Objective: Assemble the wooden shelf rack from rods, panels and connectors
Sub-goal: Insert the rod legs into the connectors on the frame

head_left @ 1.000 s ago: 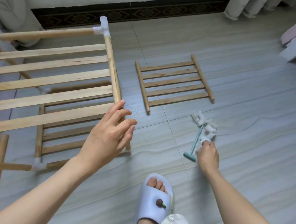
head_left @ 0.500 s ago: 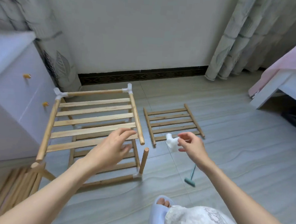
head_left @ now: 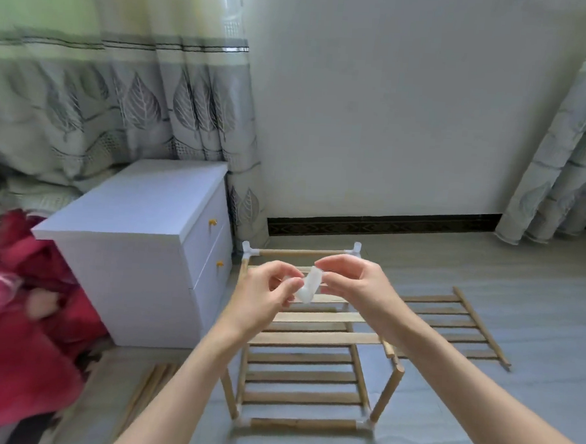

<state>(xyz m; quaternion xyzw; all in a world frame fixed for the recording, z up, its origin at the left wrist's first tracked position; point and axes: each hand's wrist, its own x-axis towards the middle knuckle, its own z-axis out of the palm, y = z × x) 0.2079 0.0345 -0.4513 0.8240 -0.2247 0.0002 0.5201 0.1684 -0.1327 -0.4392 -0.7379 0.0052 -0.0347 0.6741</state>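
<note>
Above the floor (head_left: 487, 268), both raised hands pinch a white connector (head_left: 308, 286).

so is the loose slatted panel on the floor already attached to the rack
No, the loose slatted panel lies flat on the floor to the right of the rack, apart from it.

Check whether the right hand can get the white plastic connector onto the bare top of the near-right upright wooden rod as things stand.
Probably yes. The right hand and left hand pinch the white plastic connector above the rack; the near-right upright wooden rod stands uncapped below the right forearm, nothing covering it.
</note>
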